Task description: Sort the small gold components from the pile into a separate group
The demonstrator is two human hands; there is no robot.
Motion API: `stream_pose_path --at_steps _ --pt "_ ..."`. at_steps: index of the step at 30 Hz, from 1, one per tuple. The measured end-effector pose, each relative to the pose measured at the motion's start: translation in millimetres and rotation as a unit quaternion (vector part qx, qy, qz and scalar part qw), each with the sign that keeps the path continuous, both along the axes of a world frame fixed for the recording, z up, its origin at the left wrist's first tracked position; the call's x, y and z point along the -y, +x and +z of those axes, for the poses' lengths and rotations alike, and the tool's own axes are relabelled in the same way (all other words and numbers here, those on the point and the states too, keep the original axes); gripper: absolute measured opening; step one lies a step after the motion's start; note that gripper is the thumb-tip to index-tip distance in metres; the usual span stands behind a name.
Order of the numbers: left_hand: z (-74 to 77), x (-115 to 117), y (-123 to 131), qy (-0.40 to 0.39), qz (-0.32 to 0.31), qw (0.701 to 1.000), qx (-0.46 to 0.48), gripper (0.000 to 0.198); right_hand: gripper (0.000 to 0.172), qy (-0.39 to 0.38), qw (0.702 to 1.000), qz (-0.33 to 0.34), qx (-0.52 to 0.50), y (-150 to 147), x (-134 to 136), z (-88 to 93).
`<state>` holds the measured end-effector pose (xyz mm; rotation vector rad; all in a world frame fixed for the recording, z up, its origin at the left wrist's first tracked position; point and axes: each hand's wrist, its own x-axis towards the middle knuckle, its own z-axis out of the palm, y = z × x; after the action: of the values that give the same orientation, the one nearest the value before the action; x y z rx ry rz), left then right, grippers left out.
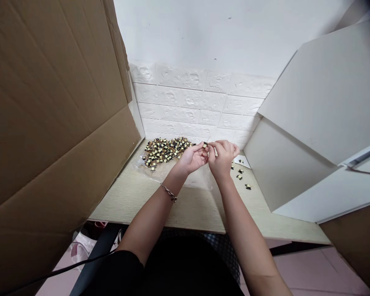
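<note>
Above the bench, both my hands meet at one small yellow-and-black wire-wound coil (205, 145). My left hand (193, 159) is turned partly palm up and grips the coil between thumb and fingers. From the other side, my right hand (221, 159) pinches at the coil's right end; its fingertips partly hide what they hold there. To the left of my hands lies a large heap of similar coils (165, 152) with copper-coloured wires, on a clear plastic bag (200, 179). Several separate coils (239, 177) lie on the bench right of my right hand.
The pale wooden bench (191, 211) ends at a white brick-patterned wall (193, 98). A tall cardboard sheet (58, 102) bounds the left, white panels (308, 102) the right. A small white card (242, 161) with tiny pieces lies at the right back.
</note>
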<state>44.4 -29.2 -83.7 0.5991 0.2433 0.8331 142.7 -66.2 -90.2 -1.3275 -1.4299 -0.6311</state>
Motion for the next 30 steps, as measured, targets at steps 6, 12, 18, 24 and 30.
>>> stream_pose_path --at_steps 6,12,18,24,30 --pt "2.0 1.7 0.2 0.006 0.011 1.0 -0.024 0.025 0.012 0.001 1.0 0.0 0.003 0.4 -1.5 -1.1" --pt "2.5 3.3 0.7 0.037 0.043 0.997 -0.058 0.024 0.012 -0.01 1.0 0.002 -0.01 -0.4 -3.1 -2.2" --pt "-3.0 -3.0 3.2 0.121 0.151 0.977 -0.089 0.013 0.011 -0.021 0.999 0.021 -0.018 -1.6 -2.3 -0.2" --pt "8.8 7.6 2.5 0.347 0.382 0.831 -0.206 0.011 0.01 0.029 0.994 0.072 -0.075 -3.3 5.4 8.6" --pt "27.9 31.5 -20.4 0.619 0.528 0.473 -0.339 0.019 0.012 0.061 0.979 0.148 -0.129 -12.3 17.8 20.7"
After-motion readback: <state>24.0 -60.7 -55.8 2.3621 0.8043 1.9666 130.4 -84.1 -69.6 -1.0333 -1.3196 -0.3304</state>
